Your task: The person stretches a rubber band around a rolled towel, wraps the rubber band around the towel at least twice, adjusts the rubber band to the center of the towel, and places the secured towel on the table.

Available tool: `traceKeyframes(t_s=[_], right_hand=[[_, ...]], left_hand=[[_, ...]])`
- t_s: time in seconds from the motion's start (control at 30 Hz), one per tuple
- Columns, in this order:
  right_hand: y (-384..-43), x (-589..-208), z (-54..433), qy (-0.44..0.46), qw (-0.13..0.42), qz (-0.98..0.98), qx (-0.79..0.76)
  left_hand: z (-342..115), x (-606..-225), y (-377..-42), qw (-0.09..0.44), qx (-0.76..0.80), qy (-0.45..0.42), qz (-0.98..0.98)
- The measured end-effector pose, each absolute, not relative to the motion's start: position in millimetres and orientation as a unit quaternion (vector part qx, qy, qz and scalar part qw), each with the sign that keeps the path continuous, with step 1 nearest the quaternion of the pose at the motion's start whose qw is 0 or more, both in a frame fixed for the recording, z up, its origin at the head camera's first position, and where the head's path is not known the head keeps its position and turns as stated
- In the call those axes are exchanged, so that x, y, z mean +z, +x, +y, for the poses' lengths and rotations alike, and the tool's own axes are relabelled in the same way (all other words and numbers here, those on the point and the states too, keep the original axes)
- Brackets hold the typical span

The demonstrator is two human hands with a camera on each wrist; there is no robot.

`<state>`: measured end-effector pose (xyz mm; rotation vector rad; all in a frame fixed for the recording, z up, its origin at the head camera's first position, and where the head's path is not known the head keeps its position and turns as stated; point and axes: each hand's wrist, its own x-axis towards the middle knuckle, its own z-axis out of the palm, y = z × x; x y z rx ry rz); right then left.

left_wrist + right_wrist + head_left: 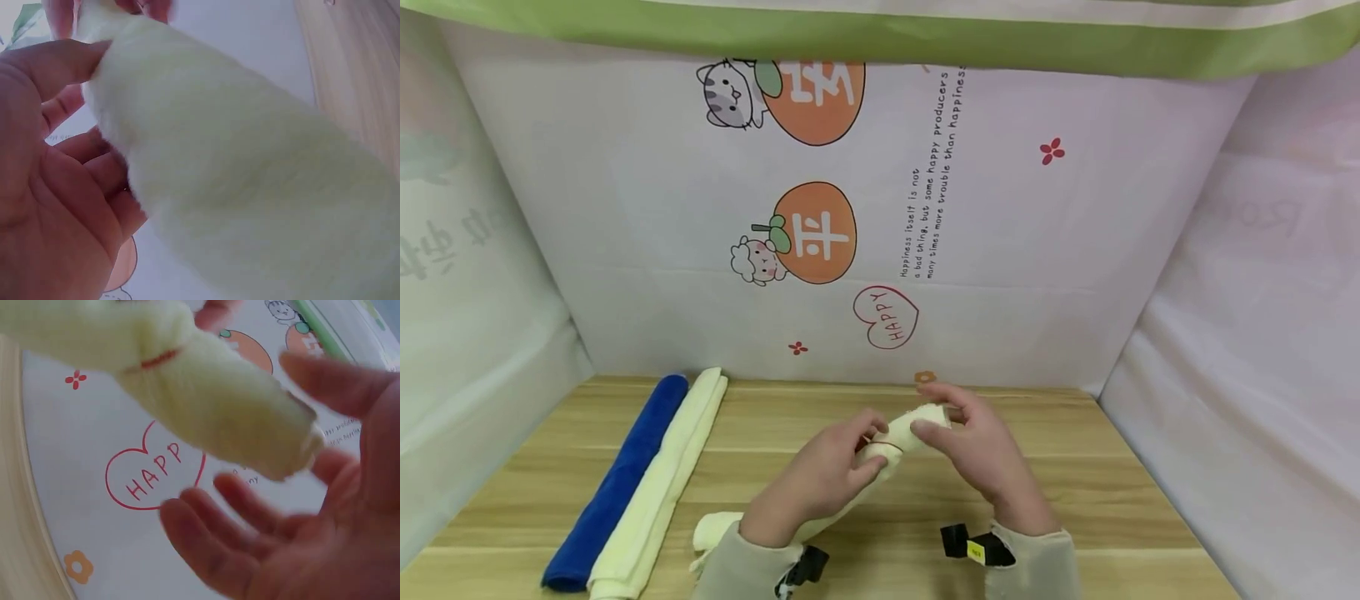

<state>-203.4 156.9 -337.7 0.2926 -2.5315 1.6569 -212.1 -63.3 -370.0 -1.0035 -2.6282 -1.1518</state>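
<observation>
Along the left side of the wood-grain worktop [1097, 492] we have a blue rolled towel [625, 479], its far end at the back edge, and just to its right a pale yellow folded towel [664, 483]. To the right of both, we see a pale yellow rolled cloth [908, 429] slanting towards the back right corner, passing beneath our left wrist, between our left hand [823, 467] and right hand [981, 437]. Behind the back edge stands a white printed sheet [1000, 292].
</observation>
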Motion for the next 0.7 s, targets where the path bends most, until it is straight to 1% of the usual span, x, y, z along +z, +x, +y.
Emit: traceKeyframes(t_s=[0.1, 0.2, 0.4, 0.57, 0.7], right_hand=[[-201.2, -337.1, 160.7, 0.158, 0.045, -0.835, 0.525], [-200.6, -336.4, 160.8, 0.179, 0.041, -0.829, 0.529], [-199.4, -335.4, 157.6, 0.129, 0.038, -0.828, 0.544], [-199.9, -334.6, 156.5, 0.084, 0.025, -0.797, 0.598], [-200.6, -334.4, 155.0, 0.060, 0.027, -0.785, 0.616]], left_hand=[[-66.5, -367.5, -211.0, 0.041, -0.403, -0.329, -0.853], [-67.5, -365.2, -208.9, 0.038, -0.418, -0.333, -0.844], [-65.4, -362.2, -205.8, 0.045, -0.411, -0.349, -0.841], [-64.3, -363.7, -206.5, 0.050, -0.408, -0.367, -0.835], [-63.0, -366.4, -207.4, 0.073, -0.386, -0.372, -0.841]])
